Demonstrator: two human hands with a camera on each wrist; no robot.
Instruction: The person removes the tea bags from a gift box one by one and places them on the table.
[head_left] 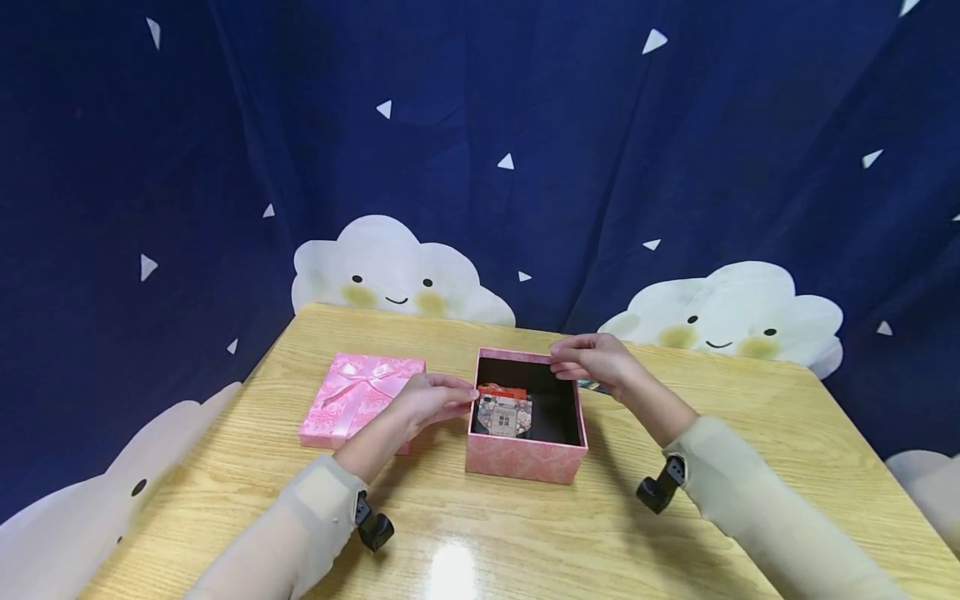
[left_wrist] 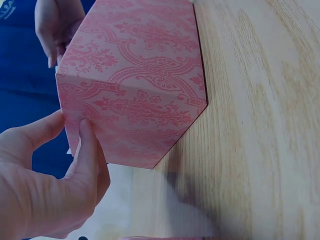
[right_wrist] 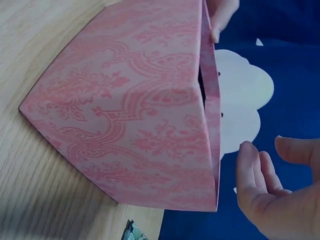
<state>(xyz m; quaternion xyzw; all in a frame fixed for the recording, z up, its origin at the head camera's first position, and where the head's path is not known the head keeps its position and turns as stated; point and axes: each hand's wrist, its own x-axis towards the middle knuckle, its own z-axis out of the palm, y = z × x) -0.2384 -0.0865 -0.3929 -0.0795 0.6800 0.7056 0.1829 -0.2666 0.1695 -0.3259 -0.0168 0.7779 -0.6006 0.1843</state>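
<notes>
On the worktop (head_left: 525, 533), between the hands: a pink box (head_left: 525, 458), uncovered and upright on its base. Probably stiff card and light for its bulk, so likely quick to slide if pushed from one side; smooth printed facing, apt to dent or scuff at the corners. Best held by two opposite walls, with pressure spread, rather than by one thin rim. At the left wall, left hand (head_left: 435, 400) pinching the rim; near the far right corner, right hand (head_left: 592, 360) gripping nothing, fingers loosely bent and apart from the wall in the right wrist view. Inside, toward the left wall: a floral packet (head_left: 504, 415), with a red packet (head_left: 504, 389) just behind; probably light, easily creased. To their right, bare dark lining. Left of the box, partly behind the left arm, a bow-topped lid (head_left: 341, 408), lying flat. Beyond the right wall, partly hidden by the right hand, a small dark item (head_left: 595, 386), impossible to identify.
</notes>
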